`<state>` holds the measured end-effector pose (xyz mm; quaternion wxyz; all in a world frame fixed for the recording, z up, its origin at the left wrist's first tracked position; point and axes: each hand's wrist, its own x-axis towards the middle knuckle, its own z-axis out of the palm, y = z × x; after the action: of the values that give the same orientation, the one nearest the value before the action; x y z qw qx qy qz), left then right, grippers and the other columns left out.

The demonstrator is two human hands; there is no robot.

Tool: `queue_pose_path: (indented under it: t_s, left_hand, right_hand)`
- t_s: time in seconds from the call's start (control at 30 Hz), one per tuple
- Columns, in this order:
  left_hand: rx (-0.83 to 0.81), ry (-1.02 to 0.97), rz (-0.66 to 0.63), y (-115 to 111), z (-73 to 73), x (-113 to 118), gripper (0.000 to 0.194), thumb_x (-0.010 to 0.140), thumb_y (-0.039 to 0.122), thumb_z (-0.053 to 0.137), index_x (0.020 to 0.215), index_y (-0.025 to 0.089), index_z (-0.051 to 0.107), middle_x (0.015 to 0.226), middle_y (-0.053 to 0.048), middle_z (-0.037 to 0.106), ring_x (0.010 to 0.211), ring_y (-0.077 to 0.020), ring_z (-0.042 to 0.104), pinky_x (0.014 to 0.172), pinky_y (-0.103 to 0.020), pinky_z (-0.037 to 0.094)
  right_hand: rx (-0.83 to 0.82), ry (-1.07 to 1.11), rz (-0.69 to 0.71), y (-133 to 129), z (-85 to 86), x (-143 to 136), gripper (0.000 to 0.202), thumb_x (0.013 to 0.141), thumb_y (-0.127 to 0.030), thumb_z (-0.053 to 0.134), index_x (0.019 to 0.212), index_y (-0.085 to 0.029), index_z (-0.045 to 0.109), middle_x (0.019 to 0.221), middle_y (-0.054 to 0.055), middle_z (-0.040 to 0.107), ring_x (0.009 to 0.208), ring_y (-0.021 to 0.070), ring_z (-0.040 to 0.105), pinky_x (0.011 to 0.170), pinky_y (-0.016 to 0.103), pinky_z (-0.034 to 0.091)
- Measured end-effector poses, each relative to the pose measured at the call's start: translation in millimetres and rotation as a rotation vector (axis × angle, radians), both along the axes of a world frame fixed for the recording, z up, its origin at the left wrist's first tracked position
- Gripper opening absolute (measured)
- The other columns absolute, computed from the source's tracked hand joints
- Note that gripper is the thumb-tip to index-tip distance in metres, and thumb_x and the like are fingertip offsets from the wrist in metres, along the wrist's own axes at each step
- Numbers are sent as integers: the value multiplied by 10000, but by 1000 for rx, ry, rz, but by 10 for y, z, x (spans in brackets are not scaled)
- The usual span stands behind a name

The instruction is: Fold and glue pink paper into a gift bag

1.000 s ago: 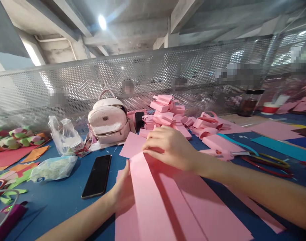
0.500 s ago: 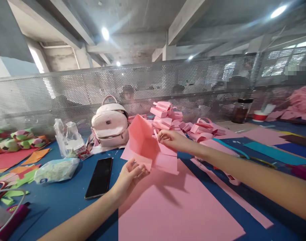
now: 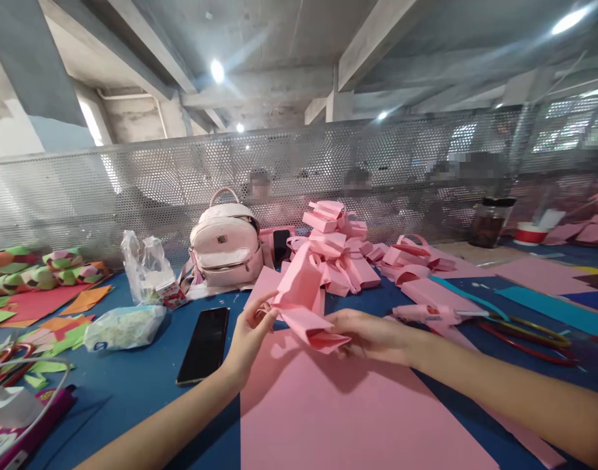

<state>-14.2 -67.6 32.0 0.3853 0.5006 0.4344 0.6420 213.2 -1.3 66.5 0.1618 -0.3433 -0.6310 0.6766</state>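
Note:
A folded pink paper piece (image 3: 303,294) is held up between both hands, above a large flat pink sheet (image 3: 362,418). My left hand (image 3: 254,329) pinches its left edge. At its lower right side, my right hand (image 3: 362,334) grips the folded end, its fingertips partly hidden behind the paper. Behind the held piece, a pile of folded pink paper shapes (image 3: 331,238) rises from the blue table (image 3: 132,391). A pink glue gun (image 3: 429,314) lies just beyond my right forearm.
A black phone (image 3: 204,346), a tissue pack (image 3: 125,328) and a white backpack (image 3: 225,247) are at left. Scissors (image 3: 529,336) and blue paper strips (image 3: 553,307) lie at right. A lidded jar (image 3: 491,225) stands near the perforated metal screen (image 3: 157,196).
The paper has been turned and lowered slightly, its folded end now facing right. My right hand has moved down to that end. The view has shifted, showing the glue gun more fully.

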Motion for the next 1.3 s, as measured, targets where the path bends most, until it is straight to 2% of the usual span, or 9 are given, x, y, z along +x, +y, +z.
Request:
queue_pose_path:
  t_s: [0.13,0.23,0.4,0.63,0.8,0.93,1.03,1.2,1.3]
  left_hand:
    - [20,45,17,28,-45,-29,411,880,497,653,1153,194,706,734,16,552,643,-113,513,643,-243,459]
    - [34,78,35,72,-106,-35,412,826,485,714,1115,191,715,817,-13,620,680,-130,542,667,-257,469]
    - [7,144,32,135,-200,-47,318,774,384,772,1012,182,710,882,-48,671,734,-162,600,692,-277,493]
    - [80,322,17,131,-196,-42,148,731,220,789,732,174,648,958,-47,595,895,-183,591,711,-241,466]
    - [161,444,-61,68,-75,-38,107,805,189,727,869,201,642,951,-36,616,884,-184,590,771,-271,457]
    - [188,522,-110,65,19,-113,429,752,226,810,1135,232,617,927,-21,636,794,-174,558,758,-273,438]
    - [204,572,-171,79,103,-184,572,690,256,870,1201,241,613,993,-34,655,724,-154,528,708,-265,433]
    - [271,621,-199,54,250,-244,108,801,263,781,814,190,701,841,-44,656,739,-170,563,671,-263,404]
    - [314,627,-169,5,318,-244,121,833,286,753,767,195,708,882,-61,641,800,-189,577,672,-267,402]
  right_hand:
    - [-21,70,-67,-13,-9,2,193,755,-351,657,827,-174,679,712,19,621,563,109,539,583,249,469]
    - [55,101,-72,-15,-5,6,194,743,-318,674,868,-170,676,776,26,648,605,111,552,613,252,469]
    - [334,68,-99,-16,-53,-16,249,737,-314,757,925,-162,696,844,35,690,696,151,591,668,286,454]
    - [678,69,-264,151,-117,-37,216,668,-358,815,750,-178,727,871,31,655,892,239,583,838,375,463]
    - [621,127,-210,111,-15,-45,409,811,-485,702,1105,-202,702,1099,86,715,1082,291,640,915,412,513]
    - [600,143,-165,38,180,-47,493,814,-520,711,1195,-208,677,1147,94,725,1104,303,651,953,452,519]
    - [598,152,-179,39,315,-46,539,800,-541,723,1219,-207,667,1145,96,730,1084,301,665,936,455,533]
    - [477,222,-235,74,392,-79,552,783,-516,749,1229,-207,653,1137,97,734,1080,288,673,919,436,537]
    - [391,273,-241,61,368,-115,521,789,-492,753,1206,-197,653,1131,100,734,1054,275,684,891,412,543]
